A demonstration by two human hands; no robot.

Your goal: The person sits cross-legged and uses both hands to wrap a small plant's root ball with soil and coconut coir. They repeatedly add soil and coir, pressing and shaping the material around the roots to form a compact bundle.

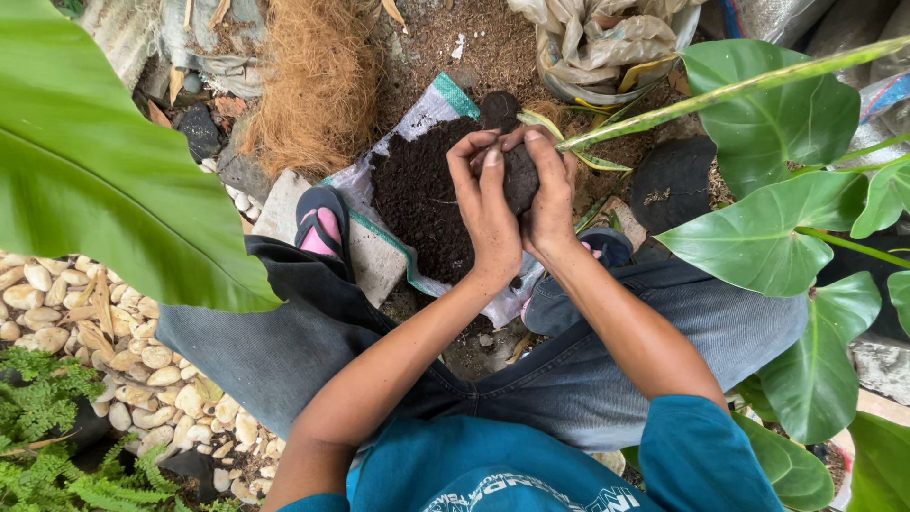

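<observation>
Hands pressed around a ball of soil

Both hands meet over a dark, round ball of soil [520, 178] and grasp it between them. The left hand [488, 204] curls its fingers over the ball's near side, and the right hand [550, 194] wraps the far side, fingertips touching at the top. The ball is held just above a heap of loose dark soil [417, 199] that lies on an opened white plastic sack with a green edge [431, 104]. A second, smaller dark lump [500, 109] sits at the far end of the heap. The person squats in grey trousers, one foot in a black and pink sandal [320, 223] on a stone slab beside the sack. A clump of brown coconut fibre [318, 85] lies beyond the sandal. Pale pebbles [57, 303] cover the ground to the left, with ferns [47, 436] nearer. Broad green leaves [758, 228] fill the right side, and one huge leaf [95, 161] overhangs the left.
</observation>
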